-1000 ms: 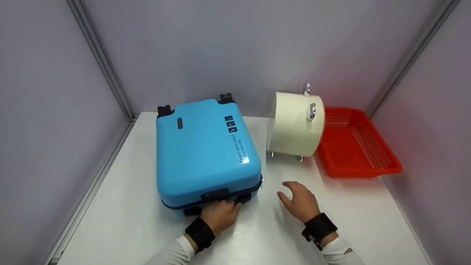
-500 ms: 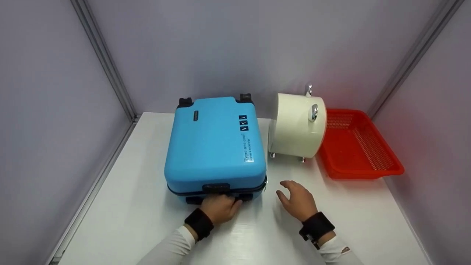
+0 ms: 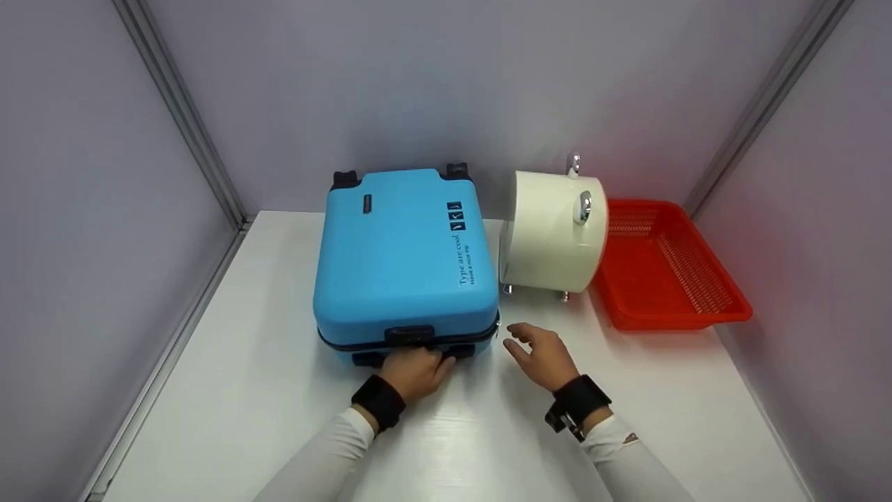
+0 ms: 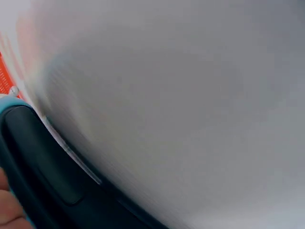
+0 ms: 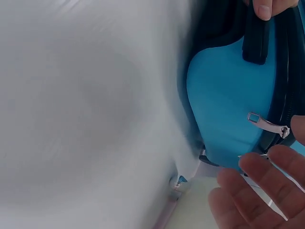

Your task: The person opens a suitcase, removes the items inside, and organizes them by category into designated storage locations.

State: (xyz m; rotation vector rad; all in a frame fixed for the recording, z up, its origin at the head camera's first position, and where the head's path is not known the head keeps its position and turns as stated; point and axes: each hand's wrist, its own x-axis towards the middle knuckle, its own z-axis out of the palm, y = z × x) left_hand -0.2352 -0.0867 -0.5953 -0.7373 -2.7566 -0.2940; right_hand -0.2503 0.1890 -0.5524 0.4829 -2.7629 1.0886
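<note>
A light blue hard-shell suitcase (image 3: 404,244) lies flat on the white table, wheels toward the back wall. My left hand (image 3: 412,373) grips the black handle (image 5: 257,36) on its near side; the fingers are mostly hidden under the suitcase edge in the head view. In the left wrist view, fingertips (image 4: 8,207) show beside black trim. To the right of the suitcase's near corner, my right hand (image 3: 543,357) is held with fingers apart and nothing in it. A metal zipper pull (image 5: 267,125) hangs close to those fingers in the right wrist view.
Right behind the suitcase's right side, a cream cylindrical pot (image 3: 554,233) lies on its side, with chrome knobs. Farther right stands a red plastic basket (image 3: 721,321) with perforated walls. Grey panels (image 3: 446,84) enclose the table (image 3: 230,390) at the back and sides.
The suitcase has turned straighter and slid right, closer to the pot, with my left hand on its handle. My right hand has moved left and forward, nearer the suitcase corner.
</note>
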